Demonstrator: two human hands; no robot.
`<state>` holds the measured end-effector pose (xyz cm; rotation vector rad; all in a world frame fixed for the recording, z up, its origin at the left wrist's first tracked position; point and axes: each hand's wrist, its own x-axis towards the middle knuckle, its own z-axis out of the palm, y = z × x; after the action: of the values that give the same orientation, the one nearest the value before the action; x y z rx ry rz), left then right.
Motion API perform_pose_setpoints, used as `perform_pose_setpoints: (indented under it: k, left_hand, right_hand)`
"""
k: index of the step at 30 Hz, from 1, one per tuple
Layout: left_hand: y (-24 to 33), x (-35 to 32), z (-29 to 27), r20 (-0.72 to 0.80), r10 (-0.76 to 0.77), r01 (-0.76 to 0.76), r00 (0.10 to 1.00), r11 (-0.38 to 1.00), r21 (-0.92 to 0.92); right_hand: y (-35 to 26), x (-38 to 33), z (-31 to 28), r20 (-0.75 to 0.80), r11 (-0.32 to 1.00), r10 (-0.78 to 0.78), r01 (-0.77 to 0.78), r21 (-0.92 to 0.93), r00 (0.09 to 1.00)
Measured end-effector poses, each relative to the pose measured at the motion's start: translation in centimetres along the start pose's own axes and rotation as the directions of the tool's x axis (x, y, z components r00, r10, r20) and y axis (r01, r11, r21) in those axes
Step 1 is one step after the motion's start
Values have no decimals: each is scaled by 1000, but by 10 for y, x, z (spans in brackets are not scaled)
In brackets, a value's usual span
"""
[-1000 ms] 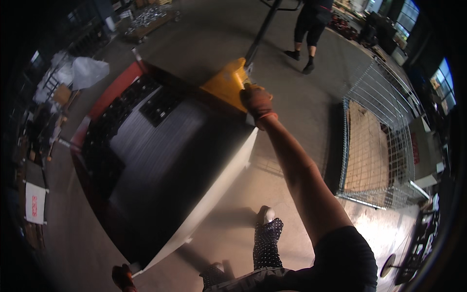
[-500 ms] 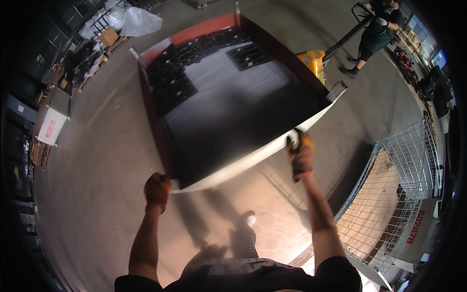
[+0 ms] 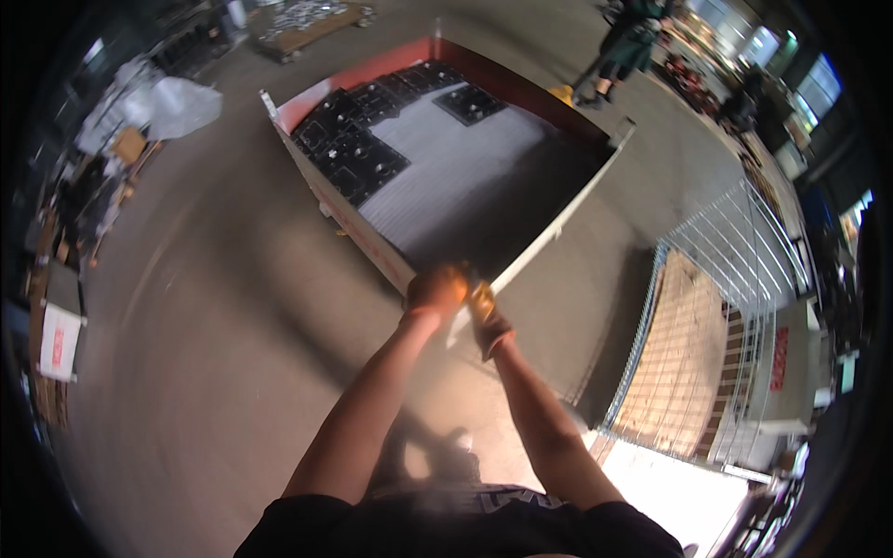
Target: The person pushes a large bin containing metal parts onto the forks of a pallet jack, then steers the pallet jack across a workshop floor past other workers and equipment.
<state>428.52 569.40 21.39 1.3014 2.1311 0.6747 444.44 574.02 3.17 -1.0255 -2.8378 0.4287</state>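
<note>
Touching bin (image 3: pixel 555 225) at 6 o'clock corner: your left hand (image 3: pixel 437 288), right hand (image 3: pixel 486 312). Blurred, can't tell if clamped. Black plates (image 3: pixel 367 163) inside, 11 o'clock; mesh cage (image 3: pixel 636 339), 4.

Head view, wide fisheye. The camera sits on your head, left of its pair, above and behind the grip, facing down and forward along your forearms (image 3: pixel 365 409). Your left hand (image 3: pixel 435 290) and right hand (image 3: pixel 489 318) lie near, just below centre; beyond and to either side of the grip, the floor (image 3: pixel 209 288) stretches well away, straight edges bending toward the dark rim.
</note>
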Motion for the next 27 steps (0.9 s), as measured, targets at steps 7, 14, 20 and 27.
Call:
perform_pose_setpoints:
  k: [7,14,20,27]
  left_hand:
    - [-146,69,-59,186,176,-169,967,984,-53]
    - [-506,72,-243,333,-691,698,642,706,120]
    - [-787,-27,-427,70,-950,899,303,310,309]
    - [-810,161,-410,229,-966,956,-116,-46,290]
  right_hand:
    - [120,107,16,-259,892,386,-430,-142,886]
    - [188,193,-58,-160,472,714,-300,829,682]
    - [87,338,-82,-123,191,961,-270,944,249]
    - [240,276,-92,-436,498,867,-385,777,241]
